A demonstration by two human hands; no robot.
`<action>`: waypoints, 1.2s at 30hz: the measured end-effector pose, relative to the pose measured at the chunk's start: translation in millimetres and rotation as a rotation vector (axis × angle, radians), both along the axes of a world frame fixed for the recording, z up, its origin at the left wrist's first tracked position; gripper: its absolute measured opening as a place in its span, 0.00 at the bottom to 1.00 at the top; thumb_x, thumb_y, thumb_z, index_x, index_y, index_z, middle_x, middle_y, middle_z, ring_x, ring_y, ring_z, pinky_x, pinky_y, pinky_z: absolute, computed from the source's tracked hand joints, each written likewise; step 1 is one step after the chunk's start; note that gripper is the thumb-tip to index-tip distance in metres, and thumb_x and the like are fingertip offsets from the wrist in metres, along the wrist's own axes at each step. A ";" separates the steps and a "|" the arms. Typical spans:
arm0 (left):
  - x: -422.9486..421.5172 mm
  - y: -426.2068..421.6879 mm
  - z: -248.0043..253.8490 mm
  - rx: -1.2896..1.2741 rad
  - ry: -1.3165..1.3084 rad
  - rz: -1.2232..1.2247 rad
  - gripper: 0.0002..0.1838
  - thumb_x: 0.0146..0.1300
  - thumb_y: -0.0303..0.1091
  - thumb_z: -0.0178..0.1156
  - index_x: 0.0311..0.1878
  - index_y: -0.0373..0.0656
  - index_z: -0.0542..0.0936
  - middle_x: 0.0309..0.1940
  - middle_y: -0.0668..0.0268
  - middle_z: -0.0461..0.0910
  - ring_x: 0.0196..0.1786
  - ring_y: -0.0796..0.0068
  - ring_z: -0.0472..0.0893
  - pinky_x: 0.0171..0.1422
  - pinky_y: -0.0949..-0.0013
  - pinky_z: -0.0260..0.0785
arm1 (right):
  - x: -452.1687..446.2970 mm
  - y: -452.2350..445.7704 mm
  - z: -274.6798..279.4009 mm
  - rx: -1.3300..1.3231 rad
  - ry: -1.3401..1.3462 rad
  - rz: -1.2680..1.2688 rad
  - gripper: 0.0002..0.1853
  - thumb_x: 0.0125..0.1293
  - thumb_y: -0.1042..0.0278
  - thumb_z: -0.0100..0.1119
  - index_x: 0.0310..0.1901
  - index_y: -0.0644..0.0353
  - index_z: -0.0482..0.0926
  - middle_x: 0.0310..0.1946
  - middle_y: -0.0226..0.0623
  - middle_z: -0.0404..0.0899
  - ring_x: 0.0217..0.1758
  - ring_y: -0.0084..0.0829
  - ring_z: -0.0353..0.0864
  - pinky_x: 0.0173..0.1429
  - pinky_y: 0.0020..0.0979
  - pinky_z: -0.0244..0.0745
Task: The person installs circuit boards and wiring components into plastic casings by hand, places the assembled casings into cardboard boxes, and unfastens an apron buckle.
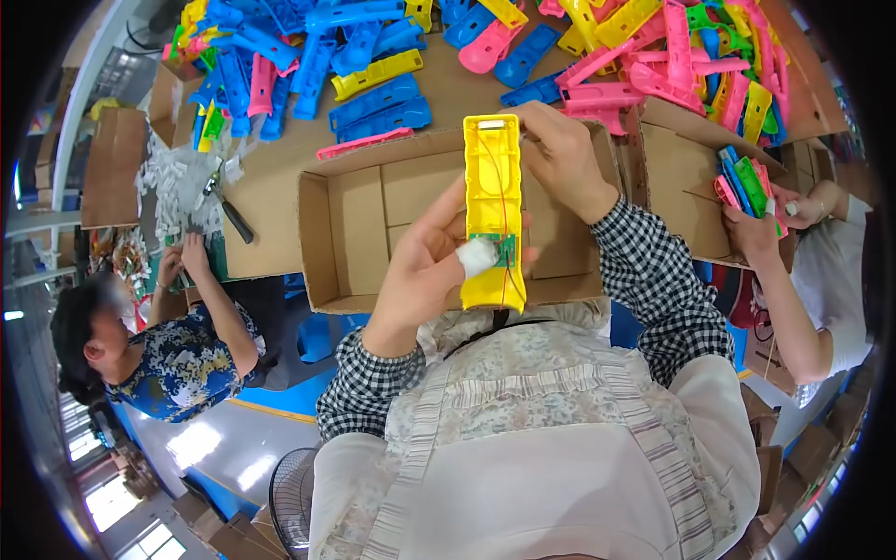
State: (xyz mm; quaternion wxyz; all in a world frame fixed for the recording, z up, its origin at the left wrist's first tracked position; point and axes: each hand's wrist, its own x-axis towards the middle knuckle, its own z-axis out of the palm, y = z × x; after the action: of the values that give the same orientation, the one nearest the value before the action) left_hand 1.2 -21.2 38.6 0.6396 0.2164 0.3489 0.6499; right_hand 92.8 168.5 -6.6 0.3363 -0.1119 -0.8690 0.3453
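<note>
A long yellow plastic shell [493, 205] stands lengthwise above an open cardboard box [359, 289], its hollow side facing me. Inside it are a green circuit board [507, 250], thin red wires and a small whitish part at the top end. My left hand [425, 257] is wrapped round the shell's lower half, and its thumb, with a white covering on the tip, presses beside the board. At the shell's upper right edge is my right hand [565, 154], fingers bent and closed against it; whether it pinches a wire or the rim is hidden.
Blue, pink and yellow shells [373, 103] are heaped along the table's far side. At left, a co-worker [177, 355] handles small white pieces [177, 187] near a black-handled tool [233, 217]. Another co-worker [821, 271] at right holds coloured shells over a second box [677, 191].
</note>
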 end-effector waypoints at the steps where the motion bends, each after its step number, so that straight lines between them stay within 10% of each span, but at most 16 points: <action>1: 1.6 -4.0 6.6 -0.009 0.068 0.012 0.37 0.62 0.21 0.52 0.72 0.42 0.47 0.57 0.52 0.71 0.53 0.56 0.78 0.56 0.56 0.72 | 1.9 3.1 -1.8 0.123 0.039 -0.015 0.14 0.53 0.82 0.55 0.43 0.66 0.76 0.38 0.41 0.78 0.39 0.37 0.81 0.43 0.28 0.76; 5: 0.9 -4.5 12.4 0.033 0.171 0.004 0.39 0.63 0.19 0.49 0.73 0.46 0.43 0.57 0.54 0.71 0.54 0.60 0.77 0.56 0.60 0.72 | 24.3 -10.8 4.9 0.005 -0.046 0.028 0.17 0.55 0.81 0.54 0.48 0.65 0.75 0.42 0.39 0.78 0.42 0.33 0.80 0.46 0.27 0.75; 7: 1.8 4.2 -7.8 0.024 0.238 0.045 0.39 0.63 0.18 0.49 0.73 0.47 0.43 0.57 0.54 0.71 0.55 0.62 0.76 0.56 0.62 0.71 | 31.7 -21.5 4.5 -0.894 -0.039 0.306 0.20 0.58 0.80 0.53 0.54 0.65 0.71 0.48 0.36 0.77 0.49 0.28 0.78 0.51 0.25 0.72; 11: 7.9 16.2 -8.6 0.027 0.305 0.085 0.40 0.62 0.16 0.50 0.74 0.47 0.44 0.57 0.55 0.71 0.58 0.70 0.74 0.57 0.70 0.69 | 46.3 -23.0 7.1 -1.343 0.144 0.405 0.22 0.61 0.78 0.52 0.58 0.65 0.68 0.52 0.35 0.74 0.56 0.22 0.72 0.58 0.24 0.67; 24: 44.8 33.9 -34.9 0.043 0.877 0.085 0.41 0.58 0.20 0.54 0.73 0.47 0.47 0.58 0.51 0.70 0.50 0.66 0.78 0.53 0.69 0.70 | 55.1 -19.7 -4.4 -1.151 0.203 0.035 0.19 0.62 0.76 0.56 0.55 0.64 0.71 0.46 0.33 0.77 0.48 0.22 0.75 0.54 0.24 0.70; 29: -8.7 66.5 -14.6 0.513 1.411 0.174 0.34 0.57 0.27 0.57 0.68 0.43 0.58 0.49 0.49 0.75 0.49 0.47 0.75 0.55 0.53 0.68 | 128.4 38.8 46.1 -0.154 0.152 -0.644 0.14 0.66 0.70 0.55 0.52 0.64 0.73 0.44 0.32 0.77 0.45 0.24 0.77 0.48 0.24 0.72; 36: -178.5 131.6 -39.4 -0.465 2.132 0.408 0.23 0.58 0.47 0.60 0.49 0.38 0.76 0.42 0.48 0.78 0.46 0.50 0.78 0.45 0.52 0.72 | 207.3 96.9 14.2 0.004 -0.810 -0.693 0.19 0.58 0.76 0.55 0.52 0.65 0.71 0.40 0.52 0.76 0.43 0.45 0.78 0.47 0.36 0.74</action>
State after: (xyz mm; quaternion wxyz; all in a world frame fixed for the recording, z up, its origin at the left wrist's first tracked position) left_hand -177.3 110.4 -0.7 -0.0823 0.4780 0.8628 0.1427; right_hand 300.1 265.4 7.6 0.0687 -0.5160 -0.8420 0.1413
